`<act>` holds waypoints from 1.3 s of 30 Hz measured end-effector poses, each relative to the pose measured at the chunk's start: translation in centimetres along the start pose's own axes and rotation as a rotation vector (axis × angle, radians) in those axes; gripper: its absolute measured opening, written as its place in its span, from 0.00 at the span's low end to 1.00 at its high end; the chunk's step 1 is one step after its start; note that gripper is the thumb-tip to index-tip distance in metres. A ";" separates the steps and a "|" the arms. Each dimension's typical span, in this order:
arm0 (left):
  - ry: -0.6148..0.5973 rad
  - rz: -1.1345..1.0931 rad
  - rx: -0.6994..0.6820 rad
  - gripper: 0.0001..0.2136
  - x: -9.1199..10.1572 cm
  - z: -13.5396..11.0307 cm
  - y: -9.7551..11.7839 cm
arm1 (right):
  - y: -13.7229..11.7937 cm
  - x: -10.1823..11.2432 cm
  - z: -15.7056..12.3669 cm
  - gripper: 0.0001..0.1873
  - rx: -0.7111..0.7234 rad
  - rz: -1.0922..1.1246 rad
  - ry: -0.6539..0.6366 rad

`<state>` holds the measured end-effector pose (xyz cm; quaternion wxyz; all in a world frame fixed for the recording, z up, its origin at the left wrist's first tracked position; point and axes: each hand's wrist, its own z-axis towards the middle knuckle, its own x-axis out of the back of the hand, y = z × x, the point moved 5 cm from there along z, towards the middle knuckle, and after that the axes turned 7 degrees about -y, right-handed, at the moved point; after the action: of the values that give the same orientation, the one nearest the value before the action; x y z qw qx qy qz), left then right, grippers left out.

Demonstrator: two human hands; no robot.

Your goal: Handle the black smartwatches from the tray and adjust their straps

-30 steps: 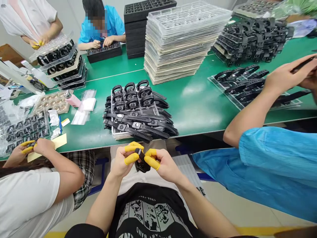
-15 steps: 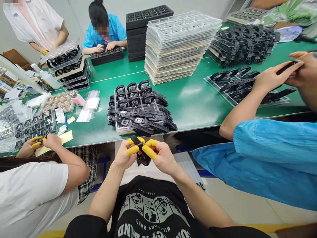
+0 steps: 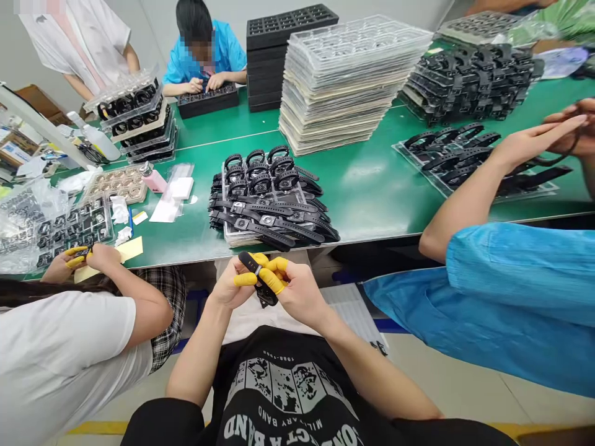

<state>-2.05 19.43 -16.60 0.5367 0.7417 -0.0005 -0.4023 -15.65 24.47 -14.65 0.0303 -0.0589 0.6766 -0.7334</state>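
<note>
- Green bench [image 3: 372, 186] ran across the shot, with people seated on both sides of it.
- Black watch piece [image 3: 256, 275] sat below the near bench edge, over the wearer's lap, held between both hands.
- Left hand [image 3: 230, 286] was clamped on its upper end; yellow finger cots [image 3: 242, 280] covered the fingertips.
- Right hand [image 3: 297, 291] was closed on the lower part, cots also yellow, thumb tip touching the left one.
- Tray of strapped watches [image 3: 272, 204] lay on the bench just beyond the hands, straps hanging over its near edge.
- Tall stack of clear trays [image 3: 348, 80] stood behind it, with a black tray stack [image 3: 279, 49] beside that.
- Far right: heap of black bands [image 3: 469, 77], plus a flat tray of bands [image 3: 455, 158] nearer.
- Co-worker in blue sleeve [image 3: 511, 291] sat to the right, hands raised on a thin black strap.
- Co-worker in white shirt [image 3: 60, 353] sat to the left, yellow-cotted hands at the bench edge, near a small-parts tray [image 3: 74, 226].
- 2 more people were at the far side; 1 worked over a black tray.
</note>
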 end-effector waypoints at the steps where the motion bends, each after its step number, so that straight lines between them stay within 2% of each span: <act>1: 0.010 0.035 -0.009 0.25 0.1 0.0 0.4 | 0.1 0.3 0.2 0.23 -0.002 0.002 0.021; 3: 0.020 0.096 -0.013 0.24 0.3 0.1 1.1 | 0.1 1.1 0.7 0.23 -0.015 0.053 0.034; 5: 0.017 0.129 -0.006 0.24 0.4 0.4 1.4 | -0.7 1.8 1.6 0.22 0.013 0.075 -0.020; 8: 0.019 0.123 -0.006 0.27 0.3 1.3 1.3 | -3.0 2.5 3.2 0.11 0.186 -0.038 -0.146; 10: 0.039 0.083 -0.017 0.29 0.2 2.1 1.2 | -4.2 2.9 4.1 0.06 0.307 -0.092 -0.148; 12: 0.064 0.046 -0.042 0.31 0.0 2.9 1.2 | -4.6 3.2 4.8 0.06 0.366 -0.097 -0.112; 16: 0.098 0.065 -0.083 0.29 -0.2 3.9 1.4 | -3.6 3.8 6.1 0.09 0.296 -0.078 -0.006; 20: 0.046 0.048 -0.030 0.27 -0.9 4.4 0.6 | -3.0 4.8 7.0 0.15 0.219 -0.056 0.098; 25: 0.008 0.013 0.000 0.25 -1.7 4.5 -0.5 | -3.0 5.7 7.2 0.20 0.194 -0.011 0.151; 32: 0.034 -0.071 0.029 0.25 -1.5 4.6 -1.3 | -2.3 5.9 6.9 0.23 0.208 0.021 0.189; 39: 0.058 -0.163 0.044 0.23 -1.2 4.6 -1.3 | -2.0 5.6 7.4 0.20 0.251 0.008 0.138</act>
<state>-6.13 16.84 -17.34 0.4855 0.7624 0.0665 -0.4227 -20.22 16.59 -11.83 -0.0062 -0.0012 0.5803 -0.8144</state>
